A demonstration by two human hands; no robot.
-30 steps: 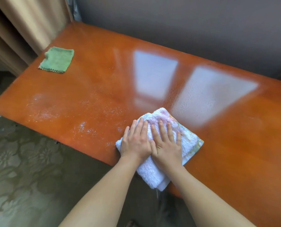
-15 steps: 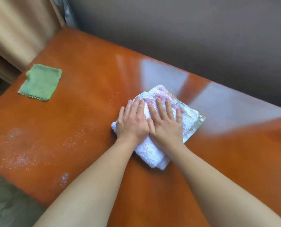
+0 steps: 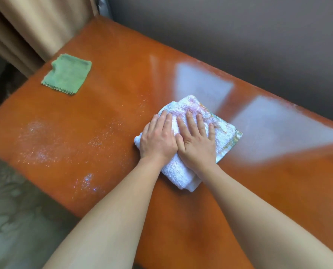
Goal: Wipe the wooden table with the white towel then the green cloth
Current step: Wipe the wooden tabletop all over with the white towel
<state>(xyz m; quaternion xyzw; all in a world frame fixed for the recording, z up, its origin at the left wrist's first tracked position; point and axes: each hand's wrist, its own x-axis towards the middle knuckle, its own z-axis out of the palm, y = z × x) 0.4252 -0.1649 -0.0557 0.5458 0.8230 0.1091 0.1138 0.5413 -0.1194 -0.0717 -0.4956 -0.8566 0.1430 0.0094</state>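
The folded white towel (image 3: 224, 133), with a pink and patterned patch, lies in the middle of the glossy orange wooden table (image 3: 111, 78). My left hand (image 3: 158, 141) and my right hand (image 3: 197, 146) press flat on it side by side, fingers pointing away from me, covering most of its middle. The green cloth (image 3: 67, 74) lies flat and untouched at the table's far left corner, well apart from both hands.
Pale speckled patches (image 3: 35, 142) of droplets or dust spread over the table left of the towel. Beige curtains (image 3: 30, 26) hang beyond the left corner, and a grey wall (image 3: 239, 35) runs along the far edge. Patterned floor (image 3: 12, 220) shows below left.
Both hands have pushed the white towel away from the near edge toward the middle of the table. The green cloth has stayed in place.
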